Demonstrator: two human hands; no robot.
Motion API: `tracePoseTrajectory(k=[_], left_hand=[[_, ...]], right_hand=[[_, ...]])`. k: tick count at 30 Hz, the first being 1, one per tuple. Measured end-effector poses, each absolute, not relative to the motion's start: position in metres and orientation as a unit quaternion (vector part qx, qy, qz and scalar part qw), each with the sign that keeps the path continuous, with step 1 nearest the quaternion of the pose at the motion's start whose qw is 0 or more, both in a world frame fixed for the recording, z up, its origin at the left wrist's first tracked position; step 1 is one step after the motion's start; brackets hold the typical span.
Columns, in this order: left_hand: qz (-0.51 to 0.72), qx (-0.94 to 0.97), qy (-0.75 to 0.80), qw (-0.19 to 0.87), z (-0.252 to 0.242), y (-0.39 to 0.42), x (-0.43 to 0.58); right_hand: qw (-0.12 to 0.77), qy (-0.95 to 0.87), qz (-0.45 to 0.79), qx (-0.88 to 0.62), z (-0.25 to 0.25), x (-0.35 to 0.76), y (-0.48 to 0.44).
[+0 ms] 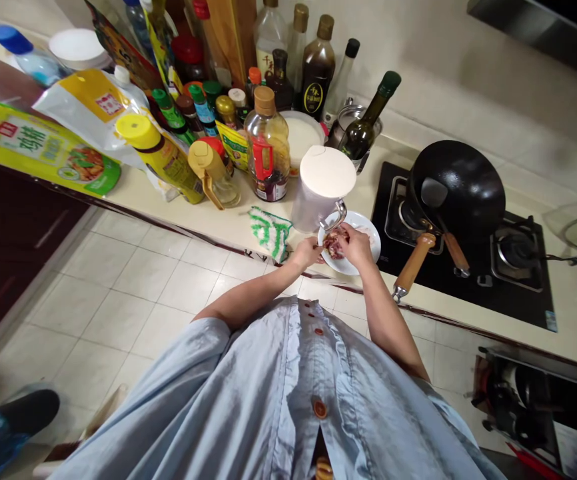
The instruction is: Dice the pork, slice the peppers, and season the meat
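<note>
Meat (335,245) on the white plate (367,235) is being pinched by my curled right hand (354,245), while I'm steadying it at nine o'clock with my half-closed left hand (309,253).

black wok (461,183) on stove | white jug (321,190) | green-white cloth (270,231) | bottles (268,147)

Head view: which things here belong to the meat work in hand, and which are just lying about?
In hand:
left hand at the plate's edge
right hand over the meat
raw meat
white plate

Lying about:
black wok with spatula
white canister
green-white cloth
green-capped bottle
yellow squeeze bottle
</note>
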State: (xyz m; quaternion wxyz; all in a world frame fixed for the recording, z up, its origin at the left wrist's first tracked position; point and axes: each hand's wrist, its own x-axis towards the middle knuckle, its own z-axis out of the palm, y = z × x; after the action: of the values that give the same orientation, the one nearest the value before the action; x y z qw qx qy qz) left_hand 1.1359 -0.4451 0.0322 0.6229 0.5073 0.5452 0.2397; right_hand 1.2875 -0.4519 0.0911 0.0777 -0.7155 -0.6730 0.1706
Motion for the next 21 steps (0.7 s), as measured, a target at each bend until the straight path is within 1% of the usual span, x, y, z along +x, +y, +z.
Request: tracePoseTrajectory(k=[3,6,8,12,15,18,21], left_hand=[[0.23,0.473,0.543,0.655,0.038,-0.448,1.134],[0.231,0.464,0.55,0.655,0.044,-0.45,1.132],[0.235,0.456,0.552,0.657,0.047,-0.45,1.13],[0.255,0.437,0.545,0.669,0.051,-0.452,1.128],[0.268,0.439,0.545,0.662,0.051,-0.452,1.129],[0.268,0.438,0.548,0.66,0.052,-0.452,1.13],[0.267,0.432,0.547,0.666,0.054,-0.453,1.13]], right_hand=[[0.061,-0.678,0.182,-0.709,0.095,1.284,-0.446],[0.039,-0.687,0.206,-0.696,0.095,1.277,-0.445],[0.058,-0.691,0.224,-0.685,0.094,1.279,-0.45],[0.146,-0.665,0.209,-0.702,0.088,1.293,-0.465],[0.142,-0.652,0.176,-0.723,0.076,1.292,-0.467],[0.141,-0.666,0.18,-0.71,0.068,1.282,-0.464],[0.143,-0.667,0.186,-0.707,0.072,1.282,-0.461]])
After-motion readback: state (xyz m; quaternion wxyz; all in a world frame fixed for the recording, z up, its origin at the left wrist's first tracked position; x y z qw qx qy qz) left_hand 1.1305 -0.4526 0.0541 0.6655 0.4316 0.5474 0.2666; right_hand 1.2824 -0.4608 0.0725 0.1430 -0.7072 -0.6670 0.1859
